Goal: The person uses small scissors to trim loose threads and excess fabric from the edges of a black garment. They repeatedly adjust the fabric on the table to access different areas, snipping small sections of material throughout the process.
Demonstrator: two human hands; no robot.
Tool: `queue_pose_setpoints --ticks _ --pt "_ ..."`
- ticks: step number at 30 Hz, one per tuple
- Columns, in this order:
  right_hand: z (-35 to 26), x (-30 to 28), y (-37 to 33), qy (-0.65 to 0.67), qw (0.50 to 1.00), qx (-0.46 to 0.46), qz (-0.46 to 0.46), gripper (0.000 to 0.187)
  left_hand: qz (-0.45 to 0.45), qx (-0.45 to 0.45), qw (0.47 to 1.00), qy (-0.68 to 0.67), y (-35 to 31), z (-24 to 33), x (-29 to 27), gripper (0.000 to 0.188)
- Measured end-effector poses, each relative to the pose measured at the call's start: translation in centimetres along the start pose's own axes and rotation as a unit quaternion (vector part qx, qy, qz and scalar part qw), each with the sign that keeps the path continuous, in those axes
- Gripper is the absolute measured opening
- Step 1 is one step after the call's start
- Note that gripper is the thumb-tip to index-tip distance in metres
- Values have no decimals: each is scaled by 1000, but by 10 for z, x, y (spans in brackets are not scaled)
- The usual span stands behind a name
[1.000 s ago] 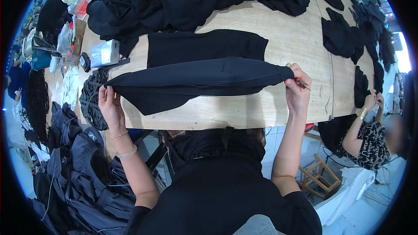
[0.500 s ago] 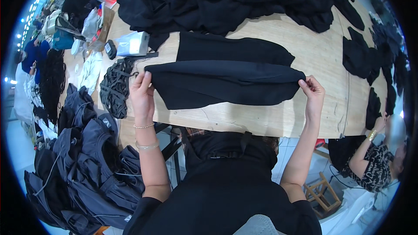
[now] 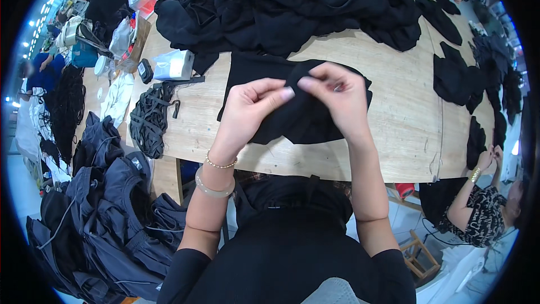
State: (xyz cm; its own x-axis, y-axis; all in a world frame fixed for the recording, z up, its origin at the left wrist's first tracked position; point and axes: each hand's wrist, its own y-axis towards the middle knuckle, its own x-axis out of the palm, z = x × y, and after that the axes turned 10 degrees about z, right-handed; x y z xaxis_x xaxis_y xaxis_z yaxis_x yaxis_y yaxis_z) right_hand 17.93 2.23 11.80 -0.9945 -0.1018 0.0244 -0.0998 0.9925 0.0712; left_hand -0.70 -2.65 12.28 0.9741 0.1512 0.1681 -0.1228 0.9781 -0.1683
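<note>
Close together over the table, both my hands pinch a black fabric piece [image 3: 306, 121] by its upper edge. My left hand [image 3: 253, 107], with a bead bracelet and a bangle on the wrist, has thumb and fingers closed on one part. My right hand [image 3: 342, 93] grips the cloth just beside it, fingertips nearly touching the left ones. The held piece hangs folded, its lower edge toward me. Under and behind it another black fabric piece [image 3: 239, 70] lies flat on the wooden table [image 3: 405, 118], partly covered by my hands.
A large heap of black cloth [image 3: 292, 5] covers the far side. To the left lie a bundle of dark straps [image 3: 149, 118], a white packet [image 3: 173, 66] and a pile of dark garments [image 3: 107, 208]. Black pieces [image 3: 455, 76] lie at right, near a co-worker [image 3: 478, 208].
My hands have come together from the two ends of the fabric piece to its middle. The piece, stretched wide before, now hangs folded between them.
</note>
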Motion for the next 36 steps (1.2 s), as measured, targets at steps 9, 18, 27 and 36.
queue_pose_setpoints --ticks 9,18,27,36 --pt "-10 -49 7 81 987 -23 133 12 11 11 935 354 -18 -17 -32 48" --pt "16 -37 -67 -42 943 -5 -331 11 109 -79 986 -99 11 -40 -30 64" --pt "30 4 -33 -72 996 52 -32 15 -86 -76 993 -7 -18 -43 -3 53" --pt "29 6 -49 -51 997 31 -39 13 107 -194 903 -369 -21 -35 -10 25"
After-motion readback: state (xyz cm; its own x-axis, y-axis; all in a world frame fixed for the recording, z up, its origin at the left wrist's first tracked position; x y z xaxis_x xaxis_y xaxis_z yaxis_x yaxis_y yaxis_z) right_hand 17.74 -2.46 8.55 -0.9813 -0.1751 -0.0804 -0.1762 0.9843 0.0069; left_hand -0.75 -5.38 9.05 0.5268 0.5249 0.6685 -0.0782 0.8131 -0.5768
